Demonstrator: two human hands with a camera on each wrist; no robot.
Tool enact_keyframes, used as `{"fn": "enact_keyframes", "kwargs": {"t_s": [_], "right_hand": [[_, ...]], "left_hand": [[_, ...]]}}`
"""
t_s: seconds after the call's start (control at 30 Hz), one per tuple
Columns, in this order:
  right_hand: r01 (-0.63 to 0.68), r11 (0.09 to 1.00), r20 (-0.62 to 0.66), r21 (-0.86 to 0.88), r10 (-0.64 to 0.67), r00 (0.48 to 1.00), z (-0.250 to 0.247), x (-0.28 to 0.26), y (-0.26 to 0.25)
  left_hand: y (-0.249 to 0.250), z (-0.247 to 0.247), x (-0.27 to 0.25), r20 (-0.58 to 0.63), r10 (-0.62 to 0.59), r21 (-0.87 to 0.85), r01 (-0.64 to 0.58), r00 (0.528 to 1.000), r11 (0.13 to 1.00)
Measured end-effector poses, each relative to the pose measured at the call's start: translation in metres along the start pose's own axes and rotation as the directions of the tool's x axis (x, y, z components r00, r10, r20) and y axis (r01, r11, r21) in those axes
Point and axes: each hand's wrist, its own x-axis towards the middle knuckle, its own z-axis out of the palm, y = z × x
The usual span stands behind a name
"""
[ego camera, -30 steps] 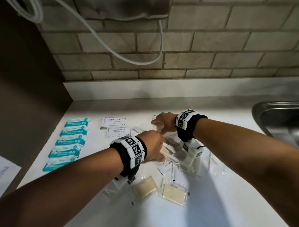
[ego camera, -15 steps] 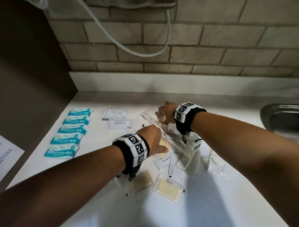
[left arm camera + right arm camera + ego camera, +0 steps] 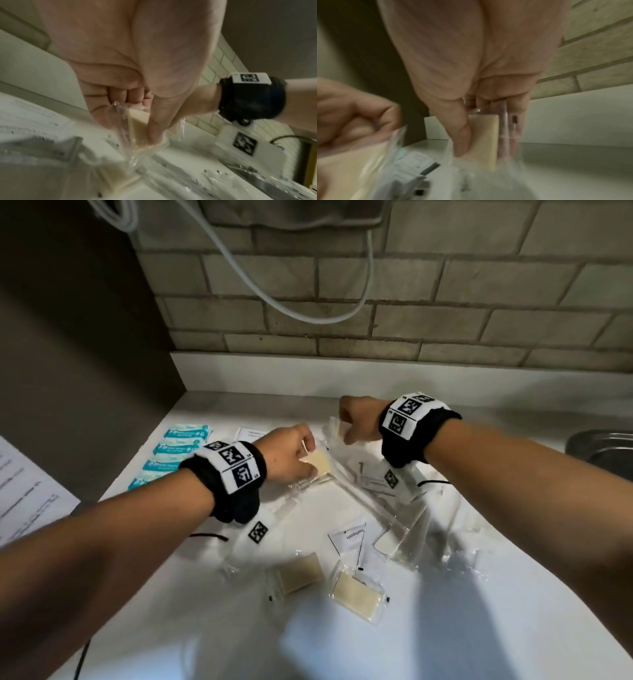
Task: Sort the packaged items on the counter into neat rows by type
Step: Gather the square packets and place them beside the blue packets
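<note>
Two clear-wrapped soap bars are held above the white counter (image 3: 513, 628): the left hand (image 3: 287, 453) pinches one soap packet (image 3: 320, 465), the right hand (image 3: 359, 419) grips another (image 3: 483, 142) nearer the wall; teal sachets (image 3: 178, 450) lie in a row at far left

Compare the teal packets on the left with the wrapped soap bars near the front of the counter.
The teal packets lie in a neat column by the wall; the soap bars lie loose and askew. The teal packets have opaque printed wrappers; the soap bars sit in clear plastic, showing cream blocks. Neither hand touches them: both hands hold other soap bars. Both kinds lie flat on the white counter.
</note>
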Motion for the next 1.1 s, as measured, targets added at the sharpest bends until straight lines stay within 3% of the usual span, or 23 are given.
{"fn": "enact_keyframes", "kwargs": {"t_s": [0.1, 0.23, 0.4, 0.47, 0.57, 0.7, 0.9, 1.1], "right_hand": [[0.068, 0.996, 0.094, 0.061, -0.074, 0.993, 0.017, -0.005, -0.024], [0.108, 0.992, 0.245, -0.064, -0.090, 0.965, 0.052, -0.006, -0.045], [0.056, 0.975, 0.233, -0.217, -0.004, 0.972, 0.066, -0.010, -0.049], [0.058, 0.958, 0.207, -0.280, 0.002, 0.978, 0.065, 0.002, -0.043], [0.097, 0.948, 0.212, -0.303, -0.032, 0.977, 0.097, 0.067, -0.005], [0.082, 0.955, 0.105, -0.286, -0.053, 0.993, 0.058, -0.012, -0.042], [0.127, 0.992, -0.037, 0.016, -0.126, 0.991, 0.044, -0.038, -0.036], [0.149, 0.987, 0.064, 0.060, -0.152, 0.986, 0.039, -0.091, -0.035]], "left_hand": [[-0.009, -0.015, -0.012, -0.055, 0.010, -0.052, -0.013, 0.998, 0.999], [-0.007, -0.011, -0.045, 0.062, 0.039, -0.017, -0.038, 0.997, 0.999], [-0.015, 0.030, -0.081, 0.286, -0.014, 0.121, -0.021, 0.958, 0.992], [-0.020, 0.048, -0.087, 0.307, -0.034, 0.161, -0.016, 0.951, 0.987], [-0.019, 0.062, -0.091, 0.281, -0.014, 0.202, -0.045, 0.960, 0.978], [-0.012, 0.068, -0.091, 0.231, -0.020, 0.247, -0.039, 0.973, 0.968], [-0.005, 0.081, -0.098, 0.208, -0.044, 0.297, -0.020, 0.977, 0.955], [0.004, 0.080, -0.095, 0.228, -0.027, 0.366, -0.060, 0.973, 0.928]]}}
